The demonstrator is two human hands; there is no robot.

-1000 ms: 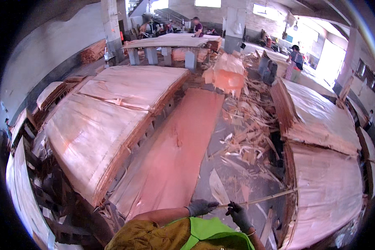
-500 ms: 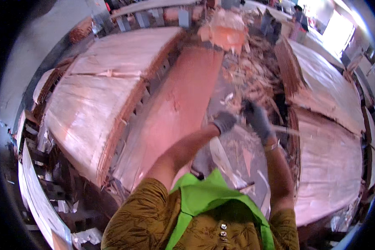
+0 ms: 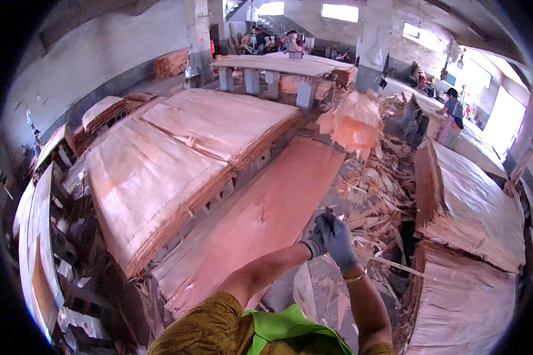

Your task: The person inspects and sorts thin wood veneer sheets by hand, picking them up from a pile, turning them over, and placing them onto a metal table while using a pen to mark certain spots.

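Note:
My left hand and my right hand, both in grey gloves, meet in front of me with their fingers closed against each other. Whatever lies between the fingers, if anything, is hidden. Below and to the left of them stretches a long reddish wood veneer sheet, lying low beside a stack. A thin pale strip runs rightward from near my right wrist; I cannot tell whether it is held or only lies there. Veneer scraps are heaped just beyond my hands.
A broad veneer stack stands on blocks to the left; further stacks line the right. An orange-wrapped-looking veneer pile stands ahead, before a pillar. One person is at the far right, another behind the far table.
My view has tilted up, showing more of the room. My hands, apart before, have come together, the right one moving in against the left.

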